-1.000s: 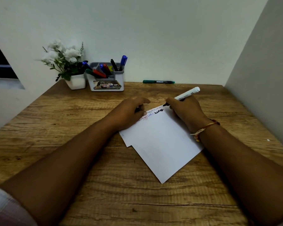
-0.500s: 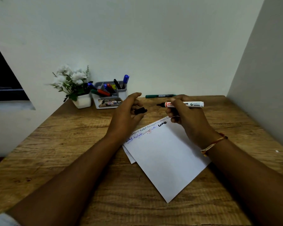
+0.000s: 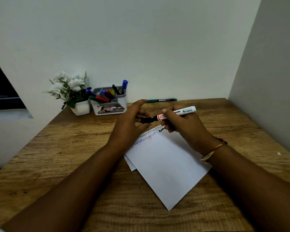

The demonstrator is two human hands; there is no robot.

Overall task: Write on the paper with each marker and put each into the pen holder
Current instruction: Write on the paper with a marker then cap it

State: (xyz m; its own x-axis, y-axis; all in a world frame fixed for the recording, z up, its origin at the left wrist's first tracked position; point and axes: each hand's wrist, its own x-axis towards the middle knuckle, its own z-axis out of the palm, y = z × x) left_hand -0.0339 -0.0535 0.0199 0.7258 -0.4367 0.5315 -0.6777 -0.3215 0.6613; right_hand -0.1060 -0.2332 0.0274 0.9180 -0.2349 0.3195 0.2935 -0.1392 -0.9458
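My right hand (image 3: 186, 128) grips a white whiteboard marker (image 3: 182, 111) with a red band, held level above the top of the paper (image 3: 166, 164). My left hand (image 3: 131, 124) holds the black cap (image 3: 146, 120) against the marker's tip end. The paper lies tilted on the desk, with blue, red and black writing along its top edge. A grey pen holder (image 3: 110, 104) at the back holds several markers. A green marker (image 3: 161, 100) lies on the desk against the back wall.
A white pot of white flowers (image 3: 70, 92) stands left of the pen holder. The wooden desk (image 3: 74, 156) is bounded by the back wall and a wall on the right. A second sheet peeks out under the paper's left edge.
My right hand lifted the marker off the paper and turned it level. My left hand rose from the paper with the black cap and brought it onto the marker's tip.
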